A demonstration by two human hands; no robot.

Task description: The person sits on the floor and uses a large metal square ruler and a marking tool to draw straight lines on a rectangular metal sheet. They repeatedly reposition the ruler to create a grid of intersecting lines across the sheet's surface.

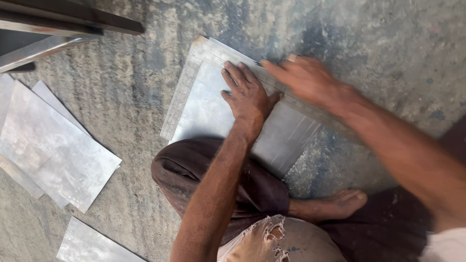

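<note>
Left hand (248,97) spread flat pinning square (194,73) on sheet (286,138); right hand (310,80), at 1 o'clock, blurred, grip unclear; square may slip, skewing the line.

The right hand (310,82) is blurred, its fingertips unclear. Beside it, the left hand (248,97) hides part of the metal sheet (286,136), whose near corner a knee (194,167) covers.

A steel square (194,77) lies on a metal sheet (286,140); spare sheets (53,150) lie left.
</note>
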